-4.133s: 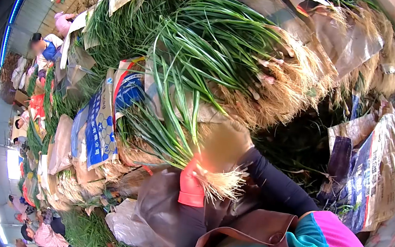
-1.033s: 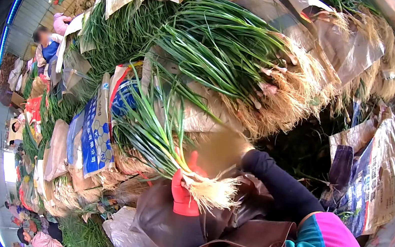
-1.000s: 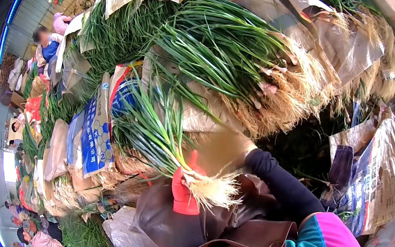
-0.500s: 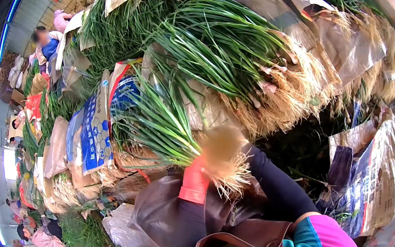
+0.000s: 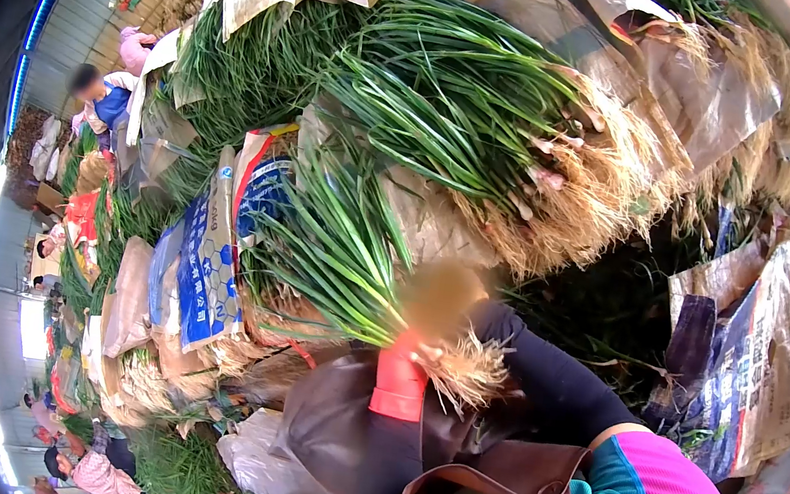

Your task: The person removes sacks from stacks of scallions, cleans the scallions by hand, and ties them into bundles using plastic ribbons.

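My left hand (image 5: 402, 374), in a red-orange glove, is closed round the lower stems of a bunch of green garlic (image 5: 343, 255). Its long green leaves fan out to the upper left, and its pale roots (image 5: 463, 373) hang to the right of the glove. My right arm (image 5: 546, 354), in a dark sleeve, reaches in from the right toward the same bunch. A blurred patch covers my right hand, so its fingers cannot be made out. Just above lies a large pile of green garlic (image 5: 455, 104), with small pinkish bulbs and tangled roots (image 5: 584, 198).
A blue-and-white printed sack (image 5: 205, 266) stands left of the bunch. More sacks (image 5: 754, 348) are at the right, beside a dark hollow (image 5: 600, 296). A brown apron (image 5: 330, 420) covers my lap. Other people (image 5: 96, 473) sit among garlic heaps at the left.
The surroundings have shifted slightly to the right in view. The bunch stays in my left hand, and its roots look more gathered and less spread downward than before.
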### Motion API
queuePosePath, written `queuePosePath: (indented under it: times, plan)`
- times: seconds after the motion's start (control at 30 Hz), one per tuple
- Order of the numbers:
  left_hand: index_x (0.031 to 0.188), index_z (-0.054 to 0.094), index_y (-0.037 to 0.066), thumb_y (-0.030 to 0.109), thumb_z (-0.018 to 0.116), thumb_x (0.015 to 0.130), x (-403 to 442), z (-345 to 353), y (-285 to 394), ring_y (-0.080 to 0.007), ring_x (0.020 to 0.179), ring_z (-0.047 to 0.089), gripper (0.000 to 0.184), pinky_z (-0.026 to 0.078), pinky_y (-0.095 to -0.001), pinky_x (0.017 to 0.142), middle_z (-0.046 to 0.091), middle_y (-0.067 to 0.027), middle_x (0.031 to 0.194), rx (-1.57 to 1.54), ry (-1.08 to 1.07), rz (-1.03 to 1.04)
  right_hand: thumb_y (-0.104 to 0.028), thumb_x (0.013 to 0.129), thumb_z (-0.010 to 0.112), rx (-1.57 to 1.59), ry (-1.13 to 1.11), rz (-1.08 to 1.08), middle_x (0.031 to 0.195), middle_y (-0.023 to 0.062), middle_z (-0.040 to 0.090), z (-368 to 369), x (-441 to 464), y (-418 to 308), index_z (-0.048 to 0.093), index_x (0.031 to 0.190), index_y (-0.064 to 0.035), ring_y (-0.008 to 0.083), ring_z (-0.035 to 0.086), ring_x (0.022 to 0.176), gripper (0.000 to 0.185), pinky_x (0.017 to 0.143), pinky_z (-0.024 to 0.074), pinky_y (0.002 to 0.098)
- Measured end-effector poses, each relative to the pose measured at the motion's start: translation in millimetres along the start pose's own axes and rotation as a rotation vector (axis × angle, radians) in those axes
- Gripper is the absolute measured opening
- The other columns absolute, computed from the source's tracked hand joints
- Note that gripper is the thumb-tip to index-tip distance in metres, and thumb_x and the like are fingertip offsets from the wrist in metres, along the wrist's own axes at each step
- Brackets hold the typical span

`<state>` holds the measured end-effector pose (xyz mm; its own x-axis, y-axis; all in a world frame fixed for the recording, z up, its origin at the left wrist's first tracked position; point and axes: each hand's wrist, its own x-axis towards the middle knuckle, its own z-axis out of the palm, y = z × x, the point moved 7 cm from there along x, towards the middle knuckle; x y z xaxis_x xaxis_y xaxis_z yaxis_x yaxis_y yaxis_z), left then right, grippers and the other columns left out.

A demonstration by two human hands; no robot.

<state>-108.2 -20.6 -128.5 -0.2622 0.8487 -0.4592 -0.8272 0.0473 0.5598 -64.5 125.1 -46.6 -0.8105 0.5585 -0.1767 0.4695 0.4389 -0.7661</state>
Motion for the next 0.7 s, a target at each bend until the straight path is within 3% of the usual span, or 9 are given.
queuePosePath:
  times: [0.07, 0.13, 0.2, 0.23, 0.37, 0.53, 0.6, 0.63, 0.7]
  plan:
    - [0.099, 0.058, -0.001, 0.017, 0.059, 0.082, -20.1, 0.0, 8.8, -0.0202, 0.065, 0.059, 0.025, 0.049, -0.031, 0.06, 0.062, -0.0105, 0.083, 0.162, 0.27, 0.101, -0.036, 0.082, 0.055, -0.139, 0.035, -0.052, 0.073, 0.0153, 0.062, 9.7, -8.7, -6.2, 0.059, 0.075, -0.0041, 0.0351, 0.062, 0.071, 0.033, 0.066, 0.0487, 0.0417]
    - [0.099, 0.058, 0.0, 0.015, 0.061, 0.08, -33.5, 6.0, 13.7, -0.0198, 0.064, 0.058, 0.024, 0.05, -0.0313, 0.061, 0.06, -0.0095, 0.081, 0.156, 0.321, 0.135, -0.034, 0.083, 0.055, -0.059, 0.347, -0.404, 0.071, 0.0142, 0.062, 23.6, -28.7, -4.7, 0.059, 0.075, -0.0051, 0.0338, 0.062, 0.067, 0.03, 0.062, 0.0485, 0.0422]
    - [0.099, 0.057, 0.003, 0.014, 0.062, 0.079, -45.9, 7.6, 17.8, -0.02, 0.064, 0.057, 0.023, 0.051, -0.0325, 0.063, 0.058, -0.0093, 0.083, 0.154, 0.369, 0.153, -0.029, 0.085, 0.055, 0.114, 0.444, -0.348, 0.069, 0.0106, 0.062, 29.5, -20.5, 16.0, 0.062, 0.078, -0.0055, 0.0262, 0.061, 0.062, 0.026, 0.055, 0.048, 0.0369]
    - [0.096, 0.055, 0.005, 0.014, 0.061, 0.08, -49.3, 29.5, 20.6, -0.0208, 0.067, 0.058, 0.02, 0.051, -0.0337, 0.063, 0.056, -0.0101, 0.09, 0.095, 0.235, 0.162, -0.029, 0.088, 0.055, 0.269, 0.527, -0.33, 0.068, 0.0076, 0.062, 43.6, -7.2, 42.9, 0.062, 0.079, -0.0049, 0.0201, 0.06, 0.059, 0.026, 0.052, 0.0475, 0.0318]
    - [0.095, 0.055, 0.006, 0.014, 0.062, 0.078, -78.1, 24.6, 18.5, -0.0225, 0.069, 0.06, 0.02, 0.052, -0.0339, 0.058, 0.055, -0.0113, 0.094, 0.232, 0.15, 0.19, -0.023, 0.09, 0.056, 1.432, 0.197, -0.179, 0.067, -0.0009, 0.056, 48.2, 43.8, 54.5, 0.062, 0.094, -0.004, 0.0064, 0.046, 0.05, 0.02, 0.048, 0.0426, 0.021]
    - [0.093, 0.057, 0.001, 0.007, 0.057, 0.077, -115.9, 32.7, 13.9, -0.0231, 0.071, 0.061, 0.016, 0.052, -0.0308, 0.058, 0.055, -0.0141, 0.097, 0.302, 0.155, 0.123, -0.046, 0.083, 0.062, 1.464, -0.396, 0.386, 0.051, -0.0033, 0.04, 58.1, 64.7, -9.0, 0.056, 0.071, -0.0115, 0.0089, 0.03, 0.037, 0.037, 0.037, 0.0196, 0.0269]
    - [0.093, 0.057, 0.001, 0.008, 0.059, 0.077, -128.7, 31.5, 12.2, -0.0231, 0.07, 0.061, 0.017, 0.051, -0.0305, 0.057, 0.055, -0.0144, 0.097, 0.302, 0.168, 0.144, -0.049, 0.085, 0.058, 1.491, -0.465, 0.393, 0.046, -0.0035, 0.034, 65.0, 92.8, -11.2, 0.049, 0.06, -0.0159, 0.0098, 0.025, 0.036, 0.042, 0.039, 0.0162, 0.0283]
    - [0.093, 0.057, 0.002, 0.01, 0.061, 0.077, -133.7, 35.0, 12.3, -0.0233, 0.07, 0.061, 0.019, 0.051, -0.0307, 0.057, 0.055, -0.0146, 0.097, 0.31, 0.161, 0.135, -0.047, 0.086, 0.057, 1.509, -0.317, 0.235, 0.044, -0.0029, 0.033, 55.9, 99.9, -18.7, 0.046, 0.056, -0.0181, 0.0112, 0.025, 0.036, 0.043, 0.04, 0.0171, 0.0289]
    - [0.093, 0.057, 0.002, 0.01, 0.061, 0.077, -144.6, 32.0, 8.6, -0.0235, 0.07, 0.061, 0.019, 0.051, -0.0315, 0.058, 0.055, -0.0145, 0.096, 0.25, 0.153, 0.12, -0.044, 0.086, 0.057, 1.307, -0.106, 0.275, 0.054, 0.0017, 0.048, 42.0, 112.1, -12.5, 0.054, 0.065, -0.0134, 0.0177, 0.042, 0.043, 0.037, 0.042, 0.0332, 0.0336]
